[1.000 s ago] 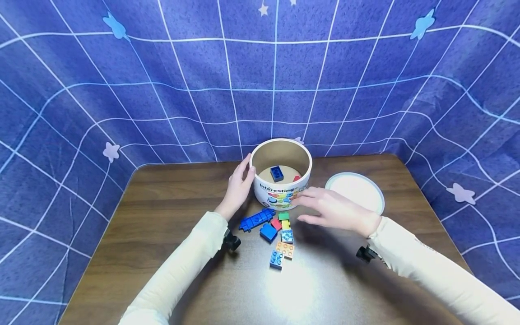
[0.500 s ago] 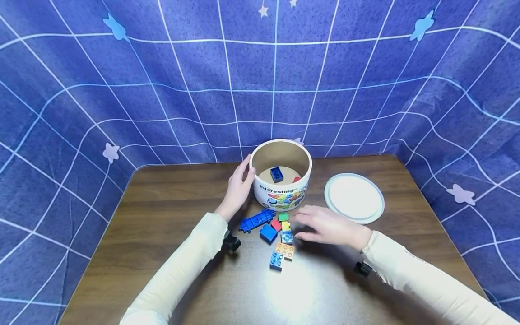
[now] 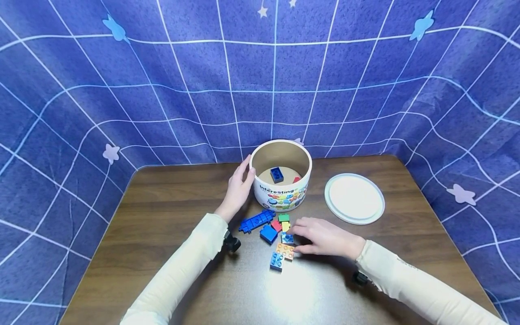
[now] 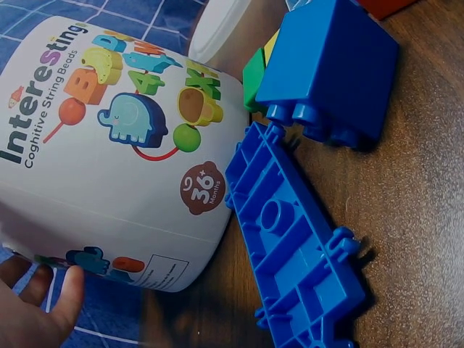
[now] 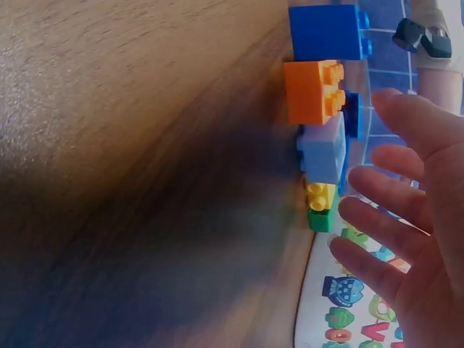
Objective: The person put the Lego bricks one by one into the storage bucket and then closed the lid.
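Observation:
My left hand (image 3: 239, 184) rests against the left side of a round white tub (image 3: 280, 198) printed "Interesting". In the left wrist view its thumb (image 4: 70, 293) lies on the printed wall. My right hand (image 3: 327, 237) hovers palm down over the right edge of a brick pile, with fingers spread and nothing held. Nearest its fingertips are a light blue brick (image 3: 287, 238) and an orange brick (image 5: 308, 92). Beside these lie a blue studded brick (image 3: 276, 261), a larger blue brick (image 3: 268, 233), and small red (image 3: 276, 225), yellow (image 5: 320, 194) and green (image 3: 283, 218) bricks.
A long blue plate with hooked ends (image 4: 279, 225) lies in front of the tub. Inside the tub are a dark blue brick (image 3: 276, 174) and a red piece (image 3: 296, 179). A round white lid (image 3: 355, 198) lies at right. Blue gridded cloth (image 3: 252, 104) hangs behind the table.
My right hand has moved from the tub's front toward me, down to the light blue and orange bricks. My left hand has stayed on the tub.

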A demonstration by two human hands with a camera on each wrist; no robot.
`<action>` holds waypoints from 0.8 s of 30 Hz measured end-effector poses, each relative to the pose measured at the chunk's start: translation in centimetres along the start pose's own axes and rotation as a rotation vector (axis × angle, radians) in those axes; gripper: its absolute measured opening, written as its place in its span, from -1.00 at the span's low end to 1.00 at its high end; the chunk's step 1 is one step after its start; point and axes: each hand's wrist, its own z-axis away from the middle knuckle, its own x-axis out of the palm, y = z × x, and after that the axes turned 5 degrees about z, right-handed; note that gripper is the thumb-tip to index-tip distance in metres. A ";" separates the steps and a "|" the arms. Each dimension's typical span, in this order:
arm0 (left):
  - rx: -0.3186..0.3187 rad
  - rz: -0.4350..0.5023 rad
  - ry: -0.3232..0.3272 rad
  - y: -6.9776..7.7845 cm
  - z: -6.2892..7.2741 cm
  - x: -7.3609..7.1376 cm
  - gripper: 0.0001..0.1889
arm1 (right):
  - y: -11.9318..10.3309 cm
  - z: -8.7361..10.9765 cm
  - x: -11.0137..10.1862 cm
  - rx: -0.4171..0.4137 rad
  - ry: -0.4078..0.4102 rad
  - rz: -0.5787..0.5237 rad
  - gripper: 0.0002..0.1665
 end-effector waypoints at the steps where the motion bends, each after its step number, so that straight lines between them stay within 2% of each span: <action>1: 0.000 0.001 0.000 0.0 0.0 0.0 -0.41 | 0.0 0.0 0.1 0.003 -0.007 0.000 -0.49; 14: 0.001 -0.006 0.007 -0.1 0.0 0.1 -0.41 | -0.6 -0.5 1.0 0.007 -0.020 0.068 -0.42; 24: -0.002 -0.001 0.001 -0.1 0.1 0.1 -0.40 | -0.6 -0.7 1.5 0.002 -0.011 0.111 -0.47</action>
